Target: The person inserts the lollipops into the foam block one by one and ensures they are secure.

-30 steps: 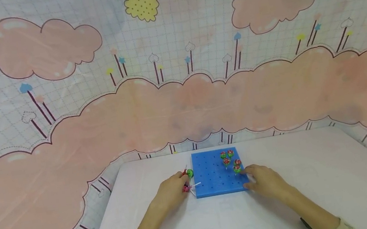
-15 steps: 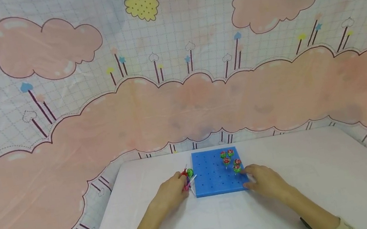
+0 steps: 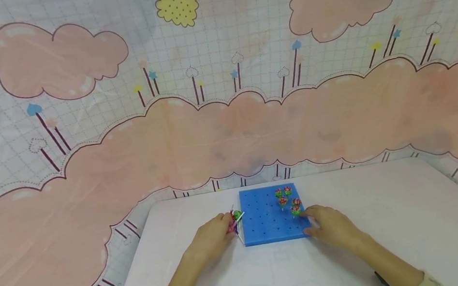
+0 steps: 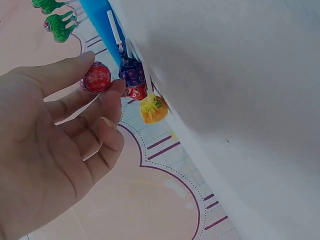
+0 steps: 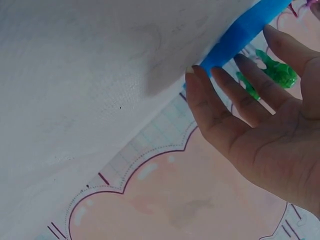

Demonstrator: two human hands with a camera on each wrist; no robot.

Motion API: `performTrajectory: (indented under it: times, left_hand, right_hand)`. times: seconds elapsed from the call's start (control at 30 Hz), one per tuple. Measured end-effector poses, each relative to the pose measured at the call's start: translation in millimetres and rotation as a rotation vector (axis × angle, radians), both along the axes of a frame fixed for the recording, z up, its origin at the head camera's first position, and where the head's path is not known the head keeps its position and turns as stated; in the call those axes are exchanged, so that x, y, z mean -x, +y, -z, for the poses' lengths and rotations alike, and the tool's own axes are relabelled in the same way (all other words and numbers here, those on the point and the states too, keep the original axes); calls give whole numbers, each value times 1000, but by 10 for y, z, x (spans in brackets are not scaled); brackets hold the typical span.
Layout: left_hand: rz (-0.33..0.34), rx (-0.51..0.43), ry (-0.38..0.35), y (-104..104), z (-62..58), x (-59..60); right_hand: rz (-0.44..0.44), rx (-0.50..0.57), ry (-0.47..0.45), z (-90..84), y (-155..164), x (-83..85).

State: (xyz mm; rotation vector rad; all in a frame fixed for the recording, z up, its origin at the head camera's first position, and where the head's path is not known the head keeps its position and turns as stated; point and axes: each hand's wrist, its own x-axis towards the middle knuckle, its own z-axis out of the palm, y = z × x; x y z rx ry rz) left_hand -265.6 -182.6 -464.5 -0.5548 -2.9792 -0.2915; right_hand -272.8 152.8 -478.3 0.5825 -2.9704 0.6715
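My left hand is at the left edge of a blue pegboard with small holes. Between its thumb and fingers it pinches a red-wrapped lollipop; in the head view a white stick slants up to the right there. Beside those fingers lie loose lollipops: a purple one, a red one partly hidden, a yellow one and a green one. Several red-and-green lollipops stand upright in the board's right part. My right hand touches the board's right edge, fingers extended, holding nothing.
The board lies on a white table near its far edge. Behind the table hangs a printed cloth with pink clouds.
Left fingers have turned the lollipop: its stick swung from nearly level over the board's edge to slanting up and right. The right hand and the standing lollipops have stayed put.
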Motion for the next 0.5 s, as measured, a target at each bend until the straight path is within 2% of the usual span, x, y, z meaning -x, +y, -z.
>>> performTrajectory:
  times: [0.2,0.5]
  left_hand:
    - [27,-57,-26,16,-56,-10]
    - [63,-258,6,-8,-304,-23]
  right_hand:
    - [4,8,-3,9,14,3]
    - [-1,28,-10,3,20,6]
